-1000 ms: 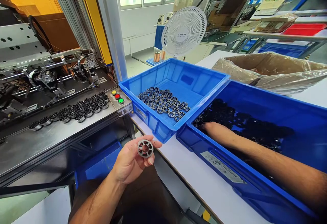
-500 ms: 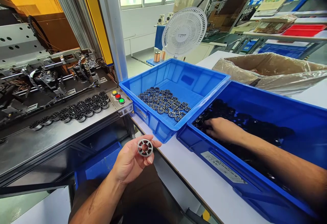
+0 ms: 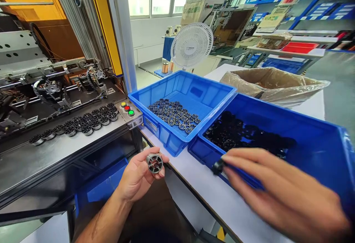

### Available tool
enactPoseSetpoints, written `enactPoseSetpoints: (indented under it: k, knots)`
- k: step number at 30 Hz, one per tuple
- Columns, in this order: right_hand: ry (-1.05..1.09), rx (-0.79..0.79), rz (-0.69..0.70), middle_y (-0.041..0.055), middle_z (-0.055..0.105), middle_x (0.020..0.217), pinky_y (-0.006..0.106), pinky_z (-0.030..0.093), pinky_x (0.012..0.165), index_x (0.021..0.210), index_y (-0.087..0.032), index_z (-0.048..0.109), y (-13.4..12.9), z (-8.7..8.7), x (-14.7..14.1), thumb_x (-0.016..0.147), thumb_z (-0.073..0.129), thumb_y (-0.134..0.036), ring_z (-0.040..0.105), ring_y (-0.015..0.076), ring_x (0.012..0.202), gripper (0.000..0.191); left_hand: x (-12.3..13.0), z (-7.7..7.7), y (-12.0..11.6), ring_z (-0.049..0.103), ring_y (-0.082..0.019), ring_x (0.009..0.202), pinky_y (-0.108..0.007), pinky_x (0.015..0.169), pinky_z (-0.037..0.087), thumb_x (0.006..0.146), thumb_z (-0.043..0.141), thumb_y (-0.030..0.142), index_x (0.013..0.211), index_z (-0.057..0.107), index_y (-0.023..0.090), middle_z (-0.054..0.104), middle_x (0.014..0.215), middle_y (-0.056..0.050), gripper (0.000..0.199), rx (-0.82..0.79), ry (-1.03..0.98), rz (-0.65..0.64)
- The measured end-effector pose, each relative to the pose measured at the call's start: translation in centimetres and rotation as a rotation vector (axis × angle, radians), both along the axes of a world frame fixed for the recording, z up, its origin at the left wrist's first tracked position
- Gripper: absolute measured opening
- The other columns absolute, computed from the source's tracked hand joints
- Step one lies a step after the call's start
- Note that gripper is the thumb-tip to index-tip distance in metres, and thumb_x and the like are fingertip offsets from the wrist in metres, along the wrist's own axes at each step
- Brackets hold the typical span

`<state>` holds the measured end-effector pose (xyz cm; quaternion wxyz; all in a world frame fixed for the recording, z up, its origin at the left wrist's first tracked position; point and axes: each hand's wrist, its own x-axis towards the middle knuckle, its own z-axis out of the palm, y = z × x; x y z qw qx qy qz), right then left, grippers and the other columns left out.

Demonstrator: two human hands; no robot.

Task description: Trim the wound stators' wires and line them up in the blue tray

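My left hand (image 3: 142,174) holds a round slotted metal core (image 3: 155,163) between thumb and fingers, its open face turned toward me. On the right, my right hand (image 3: 277,187) is blurred and pinches a small black part (image 3: 218,166) at its fingertips, in front of the near wall of the right blue bin (image 3: 313,124). Many black parts (image 3: 230,128) lie inside that bin. The left blue bin (image 3: 205,84) contains many ring-shaped cores (image 3: 174,113), some of them stacked.
Rows of cores (image 3: 91,121) stand on the metal ledge of a machine (image 3: 50,84), beside a button box (image 3: 130,111). Behind the bins are a white fan (image 3: 192,46) and a plastic-lined carton (image 3: 277,84). A white table edge (image 3: 194,176) runs below the bins.
My right hand has come out of the right bin toward me, now with a black part in its fingers. My left hand still holds the core. The head view has shifted slightly.
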<state>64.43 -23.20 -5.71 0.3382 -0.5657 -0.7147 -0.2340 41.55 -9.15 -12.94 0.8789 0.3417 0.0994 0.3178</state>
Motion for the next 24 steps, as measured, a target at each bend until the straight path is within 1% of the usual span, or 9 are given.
enactPoseSetpoints:
  k: [2, 4, 6, 8, 10, 13, 17, 21, 24]
  knots:
    - [0.126, -0.005, 0.143, 0.0065, 0.072, 0.093, 0.026, 0.057, 0.072, 0.108, -0.019, 0.064, 0.0, -0.8, -2.6, 0.092, 0.061, -0.013, 0.071, 0.0153, 0.081, 0.017, -0.1, 0.1, -0.4, 0.072, -0.013, 0.078, -0.018, 0.07, 0.053, 0.076, 0.084, 0.032, 0.115, 0.075, 0.024, 0.079, 0.106, -0.01, 0.04, 0.076, 0.003, 0.015]
    - [0.269, -0.008, 0.293, 0.0073, 0.07, 0.092, 0.025, 0.058, 0.07, 0.11, -0.018, 0.063, 0.9, -1.7, -4.4, 0.087, 0.062, -0.003, 0.07, 0.0156, 0.082, 0.027, -0.4, 0.4, -1.0, 0.073, -0.014, 0.081, -0.021, 0.075, 0.055, 0.071, 0.087, 0.025, 0.113, 0.076, 0.025, 0.079, 0.107, -0.009, 0.044, 0.154, 0.036, 0.018]
    - [0.405, 0.01, 0.413, 0.0079, 0.069, 0.091, 0.027, 0.059, 0.068, 0.111, -0.017, 0.063, 2.1, -2.4, -5.7, 0.085, 0.061, 0.001, 0.068, 0.016, 0.081, 0.032, -0.7, 0.9, -1.7, 0.074, -0.017, 0.086, -0.024, 0.08, 0.057, 0.064, 0.091, 0.018, 0.111, 0.077, 0.025, 0.079, 0.106, -0.009, 0.049, 0.2, 0.09, 0.028]
    - [0.496, 0.03, 0.489, 0.008, 0.068, 0.09, 0.029, 0.059, 0.067, 0.112, -0.017, 0.063, 3.2, -3.0, -6.8, 0.084, 0.062, 0.001, 0.067, 0.0167, 0.08, 0.034, -1.2, 1.6, -2.4, 0.074, -0.018, 0.09, -0.025, 0.083, 0.058, 0.06, 0.091, 0.012, 0.109, 0.078, 0.024, 0.08, 0.103, -0.008, 0.052, 0.225, 0.148, 0.058]
    - [0.531, 0.04, 0.52, 0.0077, 0.067, 0.09, 0.031, 0.059, 0.068, 0.113, -0.018, 0.063, 3.9, -3.4, -7.5, 0.084, 0.061, 0.0, 0.066, 0.0175, 0.081, 0.035, -1.6, 2.1, -3.0, 0.074, -0.019, 0.091, -0.025, 0.082, 0.058, 0.058, 0.091, 0.007, 0.107, 0.079, 0.023, 0.081, 0.098, -0.008, 0.052, 0.249, 0.188, 0.097]
    - [0.564, 0.031, 0.538, 0.0075, 0.066, 0.091, 0.032, 0.057, 0.068, 0.115, -0.019, 0.064, 4.2, -3.9, -8.2, 0.084, 0.06, 0.001, 0.064, 0.0176, 0.081, 0.037, -2.1, 2.4, -3.5, 0.075, -0.017, 0.087, -0.021, 0.079, 0.058, 0.061, 0.088, 0.004, 0.106, 0.079, 0.023, 0.081, 0.096, -0.006, 0.05, 0.267, 0.192, 0.105]
    - [0.599, 0.037, 0.538, 0.0076, 0.066, 0.091, 0.032, 0.056, 0.067, 0.117, -0.02, 0.064, 4.0, -4.2, -8.4, 0.083, 0.06, 0.004, 0.063, 0.0181, 0.082, 0.041, -2.2, 2.3, -3.7, 0.075, -0.013, 0.084, -0.017, 0.076, 0.058, 0.063, 0.086, 0.002, 0.105, 0.079, 0.024, 0.081, 0.094, -0.004, 0.048, 0.244, 0.16, 0.111]
    - [0.608, 0.05, 0.52, 0.0071, 0.066, 0.091, 0.033, 0.056, 0.068, 0.117, -0.02, 0.064, 3.7, -4.3, -8.4, 0.082, 0.06, 0.004, 0.062, 0.0179, 0.082, 0.042, -2.2, 2.1, -3.6, 0.076, -0.015, 0.089, -0.019, 0.081, 0.059, 0.062, 0.086, -0.001, 0.104, 0.079, 0.025, 0.081, 0.099, -0.005, 0.05, 0.258, 0.169, 0.133]
    - [0.601, 0.035, 0.514, 0.0064, 0.066, 0.09, 0.033, 0.055, 0.068, 0.114, -0.019, 0.065, 3.8, -4.2, -8.4, 0.082, 0.062, 0.004, 0.062, 0.0177, 0.081, 0.04, -2.3, 2.0, -3.5, 0.076, -0.016, 0.089, -0.019, 0.08, 0.06, 0.061, 0.086, -0.002, 0.105, 0.079, 0.025, 0.081, 0.1, -0.005, 0.052, 0.267, 0.172, 0.137]
